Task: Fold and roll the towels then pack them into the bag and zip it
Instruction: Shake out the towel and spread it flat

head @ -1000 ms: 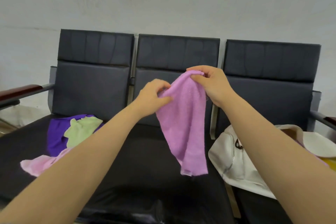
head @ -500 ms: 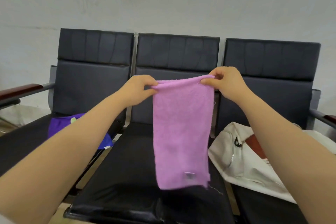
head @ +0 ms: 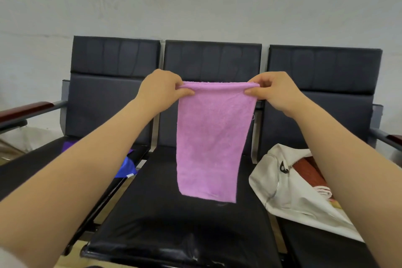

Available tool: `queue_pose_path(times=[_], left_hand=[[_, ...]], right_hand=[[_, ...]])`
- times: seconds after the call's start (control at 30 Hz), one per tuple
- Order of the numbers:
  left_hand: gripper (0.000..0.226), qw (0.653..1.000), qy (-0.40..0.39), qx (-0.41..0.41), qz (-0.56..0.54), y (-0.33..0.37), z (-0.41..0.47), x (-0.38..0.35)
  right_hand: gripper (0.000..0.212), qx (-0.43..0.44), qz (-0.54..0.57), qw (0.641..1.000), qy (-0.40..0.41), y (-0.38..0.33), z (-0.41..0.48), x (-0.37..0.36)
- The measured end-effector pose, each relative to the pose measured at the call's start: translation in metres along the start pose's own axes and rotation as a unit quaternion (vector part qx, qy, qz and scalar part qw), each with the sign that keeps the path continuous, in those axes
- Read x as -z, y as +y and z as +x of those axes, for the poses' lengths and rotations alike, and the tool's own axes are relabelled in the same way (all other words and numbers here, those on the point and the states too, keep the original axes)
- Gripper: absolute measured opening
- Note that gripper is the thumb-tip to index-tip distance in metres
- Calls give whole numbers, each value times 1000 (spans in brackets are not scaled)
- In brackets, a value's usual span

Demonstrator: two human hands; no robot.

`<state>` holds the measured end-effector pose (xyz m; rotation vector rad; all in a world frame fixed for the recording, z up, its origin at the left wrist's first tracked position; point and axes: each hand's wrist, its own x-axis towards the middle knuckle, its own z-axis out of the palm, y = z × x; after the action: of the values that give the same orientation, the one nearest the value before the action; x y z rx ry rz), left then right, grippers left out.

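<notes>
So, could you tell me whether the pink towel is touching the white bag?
Apart: the head view shows dark seat between the towel edge and the bag.

I hold the towel above the middle seat, my left hand at its top-left corner, my right hand at its top-right. The bag lies on the seat right of the middle seat; another cloth lies left of it.
</notes>
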<state>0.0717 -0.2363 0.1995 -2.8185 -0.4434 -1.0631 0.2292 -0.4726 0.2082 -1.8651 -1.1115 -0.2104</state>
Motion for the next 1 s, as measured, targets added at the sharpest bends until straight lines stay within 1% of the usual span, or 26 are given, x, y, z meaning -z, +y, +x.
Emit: queue_pose_path(times=[0.03, 0.1, 0.13, 0.17, 0.2, 0.23, 0.27, 0.3, 0.33, 0.37, 0.4, 0.47, 0.5, 0.53, 0.57, 0.6, 0.67, 0.7, 0.73, 0.77, 0.8, 0.83, 0.87, 0.9, 0.93, 1.0], left_hand=[[38, 990, -42, 26, -132, -2, 0, 2], [18, 936, -109, 25, -335, -2, -4, 6], [14, 903, -133, 14, -409, 0, -6, 6], [15, 877, -154, 2, -455, 3, -8, 5], [17, 864, -174, -9, -472, 7, -10, 2], [15, 871, -190, -15, -453, 9, -10, -1], [11, 901, -206, -19, -382, 11, -9, -5], [14, 935, -224, -31, -273, 11, -7, -9], [28, 958, -238, -37, -155, 9, -5, -13], [41, 969, -239, -32, -47, 8, -3, -16], [46, 973, -229, -32, 21, 8, -3, -16], [43, 973, -185, -89, 104, 9, -4, -14], [38, 975, -165, -115, 92, 8, -5, -13], [34, 979, -148, -131, 40, 7, -6, -13], [29, 981, -142, -127, -43, 6, -7, -12], [23, 974, -143, -108, -139, 6, -9, -10], [19, 938, -191, -65, -283, 3, -12, -9], [24, 924, -230, -40, -302, 3, -12, -9], [34, 925, -264, -21, -273, 2, -11, -10], [47, 934, -283, -8, -220, 1, -10, -10], [56, 946, -280, 3, -165, 1, -8, -9], [58, 959, -252, 8, -126, 2, -7, -6], [57, 972, -205, 7, -114, 2, -7, -3], [55, 979, -158, 6, -130, 2, -8, 1], [51, 979, -112, 5, -169, 1, -10, 4], [37, 958, -37, 10, -286, -2, -13, 6]], right_hand=[[7, -7, 2, 1000, 4, 1, 0, 1], [6, -25, 18, 1000, 6, 4, -1, 2], [6, -31, 33, 999, 1, 6, -2, 1], [8, -32, 49, 998, -5, 6, -3, -1], [10, -30, 63, 997, -13, 6, -4, -3], [11, -25, 73, 997, -21, 6, -5, -6], [13, -21, 78, 996, -26, 6, -5, -8], [14, -17, 78, 996, -28, 6, -5, -10], [15, -14, 70, 997, -26, 7, -5, -11], [16, -12, 56, 998, -21, 8, -4, -11], [16, -12, 40, 999, -16, 9, -3, -12], [17, -16, 26, 1000, -4, 11, -2, -14], [16, -20, 28, 999, 7, 13, -1, -16], [14, -25, 31, 999, 18, 14, -1, -17], [13, -30, 34, 999, 23, 14, -1, -17], [12, -32, 37, 998, 25, 13, -1, -16], [12, -28, 44, 998, 33, 13, -3, -12], [13, -23, 49, 998, 38, 12, -4, -10], [14, -18, 50, 998, 37, 11, -6, -7], [15, -14, 43, 999, 25, 9, -7, -6], [15, -12, 29, 999, 7, 9, -9, -6], [14, -12, 14, 1000, -10, 10, -10, -6], [12, -15, 6, 1000, -22, 11, -12, -6], [11, -21, 8, 999, -26, 13, -14, -5], [11, -28, 21, 999, -25, 13, -16, -3], [11, -38, 72, 997, -16, 12, -17, 1]])
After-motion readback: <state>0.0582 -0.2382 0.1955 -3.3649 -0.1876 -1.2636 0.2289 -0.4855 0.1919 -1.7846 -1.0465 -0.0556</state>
